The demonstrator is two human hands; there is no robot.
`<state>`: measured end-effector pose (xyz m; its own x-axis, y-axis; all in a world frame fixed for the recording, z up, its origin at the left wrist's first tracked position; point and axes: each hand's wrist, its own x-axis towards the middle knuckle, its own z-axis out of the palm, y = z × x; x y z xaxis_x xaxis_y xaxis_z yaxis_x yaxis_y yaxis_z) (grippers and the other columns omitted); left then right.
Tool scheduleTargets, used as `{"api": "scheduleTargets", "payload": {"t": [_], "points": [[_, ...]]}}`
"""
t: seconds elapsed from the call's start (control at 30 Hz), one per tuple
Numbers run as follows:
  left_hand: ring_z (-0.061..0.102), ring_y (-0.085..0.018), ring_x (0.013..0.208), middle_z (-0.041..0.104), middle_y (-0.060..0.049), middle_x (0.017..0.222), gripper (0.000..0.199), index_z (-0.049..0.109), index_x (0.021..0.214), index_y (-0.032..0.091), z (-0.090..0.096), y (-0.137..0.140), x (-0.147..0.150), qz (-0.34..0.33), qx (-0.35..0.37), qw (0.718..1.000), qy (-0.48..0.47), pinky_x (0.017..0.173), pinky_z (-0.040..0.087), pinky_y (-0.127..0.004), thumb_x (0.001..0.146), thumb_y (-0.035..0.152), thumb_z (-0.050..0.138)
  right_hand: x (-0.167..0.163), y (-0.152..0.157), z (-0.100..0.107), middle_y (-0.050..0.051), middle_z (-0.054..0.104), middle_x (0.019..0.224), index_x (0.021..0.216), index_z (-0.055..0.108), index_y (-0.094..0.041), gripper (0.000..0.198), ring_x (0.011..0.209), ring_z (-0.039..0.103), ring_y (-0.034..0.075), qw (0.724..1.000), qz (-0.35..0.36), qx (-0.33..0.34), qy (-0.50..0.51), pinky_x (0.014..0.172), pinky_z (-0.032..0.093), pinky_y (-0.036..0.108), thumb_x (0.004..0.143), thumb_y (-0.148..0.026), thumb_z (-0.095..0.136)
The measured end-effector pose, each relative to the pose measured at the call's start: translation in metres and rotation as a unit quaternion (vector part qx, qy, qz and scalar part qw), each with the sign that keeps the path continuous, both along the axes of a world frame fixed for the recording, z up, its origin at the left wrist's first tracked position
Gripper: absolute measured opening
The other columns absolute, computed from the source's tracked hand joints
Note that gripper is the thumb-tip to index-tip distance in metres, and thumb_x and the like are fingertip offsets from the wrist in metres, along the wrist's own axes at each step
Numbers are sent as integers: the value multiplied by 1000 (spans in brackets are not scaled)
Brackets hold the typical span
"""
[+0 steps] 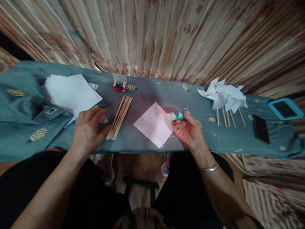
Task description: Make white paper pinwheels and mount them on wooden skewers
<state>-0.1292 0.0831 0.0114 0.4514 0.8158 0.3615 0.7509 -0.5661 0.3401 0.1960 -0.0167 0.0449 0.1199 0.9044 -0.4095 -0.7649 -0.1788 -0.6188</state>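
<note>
My right hand (188,132) grips a green-and-white glue stick (178,115). Its white end points left, over the right side of a square white paper (152,127) with short cut lines running in from its corners. The paper lies cornerwise on the cloth; whether the stick touches it I cannot tell. On the left, my left hand (89,128) has its thumb and fingers apart. Beside them is a small whitish cap-like piece (104,120), and the thumb reaches close to a bundle of wooden sticks (120,117).
Several white sheets (71,92) are piled at the left. An open red box of small metal pins (119,86) stands behind the sticks. Paper pinwheels (224,95) on sticks lie at the right, near a dark phone (261,128) and a blue-framed tablet (285,108).
</note>
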Motion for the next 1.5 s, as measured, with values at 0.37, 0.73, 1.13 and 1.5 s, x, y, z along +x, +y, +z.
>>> {"api": "scheduleTargets", "payload": {"t": [0.37,0.73,1.13,1.5], "points": [[61,-31,105,66,-14,114,37,61,116,15,-7,4,-9,46,-72,996,14,92,50,-47,84,33,56,-26,0,4,-1,71,67,80,71,-17,13,56,63,6,999,10,-28,-18,54,54,12,68,-21,76],[64,-19,94,64,-6,104,20,67,102,22,24,-22,28,-16,-24,991,-133,81,54,-32,85,28,58,-50,-1,8,0,74,80,89,69,-18,31,69,71,11,993,89,18,-74,71,59,18,61,-22,84],[68,-18,86,70,-6,101,32,60,113,16,27,-32,56,-92,-63,981,-160,81,56,-31,83,27,64,-61,2,3,1,74,79,86,69,-18,27,66,70,11,987,94,21,-128,67,59,21,63,-25,82],[68,-15,79,71,-6,92,20,63,102,16,31,-33,58,-119,-57,979,-154,72,54,-25,85,26,63,-61,2,-1,2,74,79,84,71,-18,29,68,71,12,985,80,23,-149,69,59,20,60,-26,84]]}}
